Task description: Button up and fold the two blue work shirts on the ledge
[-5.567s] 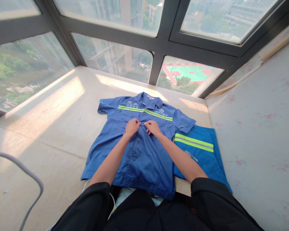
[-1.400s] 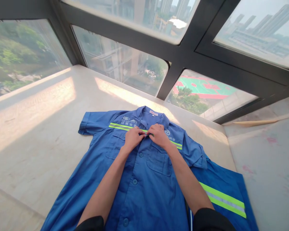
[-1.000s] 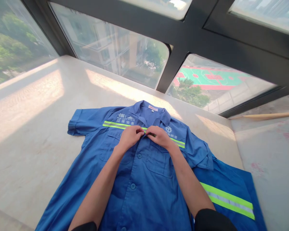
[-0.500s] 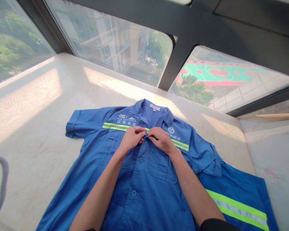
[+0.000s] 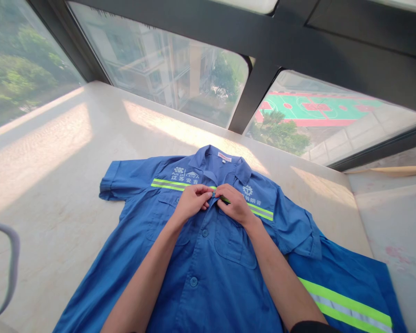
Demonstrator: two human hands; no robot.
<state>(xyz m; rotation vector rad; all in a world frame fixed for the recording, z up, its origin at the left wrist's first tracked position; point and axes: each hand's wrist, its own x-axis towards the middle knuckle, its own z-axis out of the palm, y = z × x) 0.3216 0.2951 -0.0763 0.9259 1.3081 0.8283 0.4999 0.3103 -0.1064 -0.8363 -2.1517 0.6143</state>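
A blue short-sleeved work shirt (image 5: 173,259) lies spread out front side up, its collar pointing away from me. White lettering and a yellow-green reflective stripe (image 5: 169,185) cross its chest. At the front opening on the chest, my left hand (image 5: 194,200) pinches the shirt's edge beside a small button (image 5: 213,194). My right hand (image 5: 233,202) grips the other side of the opening, its fingertips nearly meeting the left ones. Lower on the placket, two buttons, an upper one (image 5: 204,233) and a lower one (image 5: 193,281), show. What lies between the fingertips is partly hidden.
The shirt rests on a pale marble-like ledge (image 5: 55,194) below dark-framed windows (image 5: 180,69). Right of it lies another blue garment (image 5: 353,273) with reflective stripes. A grey-white curved loop (image 5: 14,268) stands at the left edge. A pale wall (image 5: 398,222) borders the right.
The view has shifted slightly. Both hands stay at the same spot on the shirt's opening, with the fingertips a little rearranged around the button.
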